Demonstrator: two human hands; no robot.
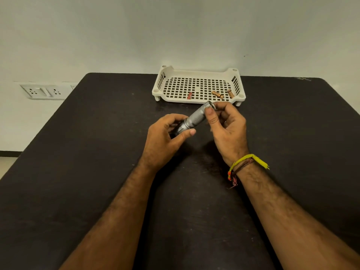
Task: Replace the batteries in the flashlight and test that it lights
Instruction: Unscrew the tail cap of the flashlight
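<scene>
1. Head view. The left hand (165, 133) grasps the head end of a silver flashlight (194, 118); its fingers curl over the far side and its thumb lies across the near side.
2. The flashlight is held above the dark table (78, 172), tilted so that its tail end rises away from the left hand toward the right hand (228, 129).
3. The right hand pinches the tail end of the flashlight between thumb and forefinger; a ring-shaped tail cap (212, 105) sits at that end under the fingertips. The remaining fingers of this hand are loosely curled and hold nothing that can be seen.
4. Whether the tail cap is seated on the barrel or apart from it cannot be told.
5. Just beyond the right hand stands a white perforated tray (198, 72). In it lie 3 batteries: a red one (189, 95) beyond the gap between the hands, and 2 copper-coloured ones (217, 94) (231, 93) beyond the right hand.
6. The right wrist carries a yellow thread band (247, 160).
7. A wall socket plate (43, 91) shows far to the left of the left hand.
</scene>
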